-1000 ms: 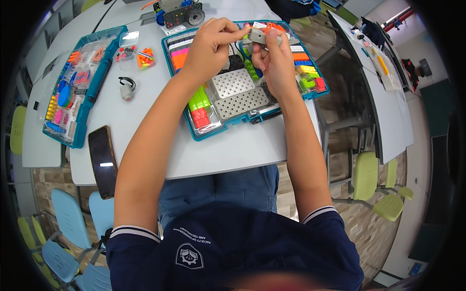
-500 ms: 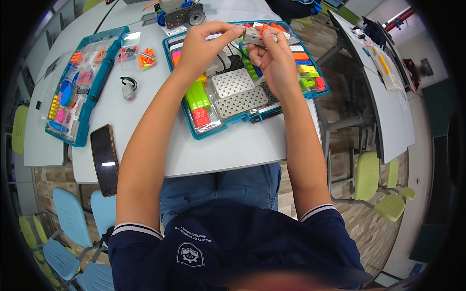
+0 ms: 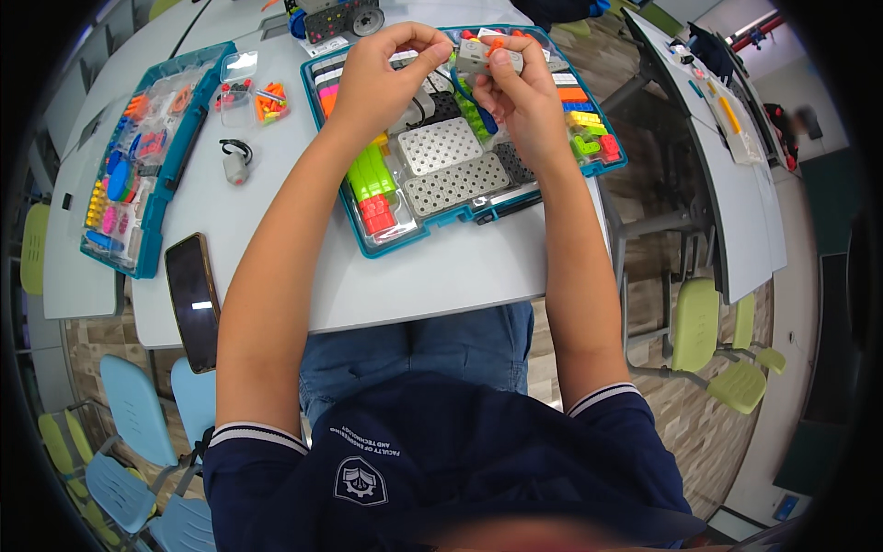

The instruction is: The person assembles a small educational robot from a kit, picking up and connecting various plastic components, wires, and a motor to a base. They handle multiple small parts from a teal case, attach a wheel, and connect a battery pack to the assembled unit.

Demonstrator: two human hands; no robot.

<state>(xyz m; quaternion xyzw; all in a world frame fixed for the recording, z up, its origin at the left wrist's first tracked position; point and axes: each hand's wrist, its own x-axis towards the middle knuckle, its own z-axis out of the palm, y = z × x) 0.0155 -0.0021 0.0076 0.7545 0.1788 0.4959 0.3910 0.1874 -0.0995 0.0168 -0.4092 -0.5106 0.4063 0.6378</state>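
My right hand (image 3: 531, 106) grips a grey block-shaped part (image 3: 475, 58) between thumb and fingers, with a small orange piece (image 3: 498, 43) at its upper side. Close to the block's left end, the thumb and index finger of my left hand (image 3: 394, 72) are pinched together. Whatever they hold, if anything, is too small to make out. Both hands are over the far part of an open teal-edged kit box (image 3: 411, 241). In it lie perforated grey plates (image 3: 457, 189), lime green bars (image 3: 372, 172) and red pieces (image 3: 376, 214).
Left of the box are a small grey motor-like part with a black cable (image 3: 236, 166), a clear container of orange pieces (image 3: 271, 103) and a second teal kit case (image 3: 158, 207). A phone (image 3: 191, 299) lies by the table's near edge. A wheeled build (image 3: 342, 22) stands at the back.
My left fingertips have drawn back slightly from the block's left end. The right hand still grips the block. The table's contents appear a little higher in the picture.
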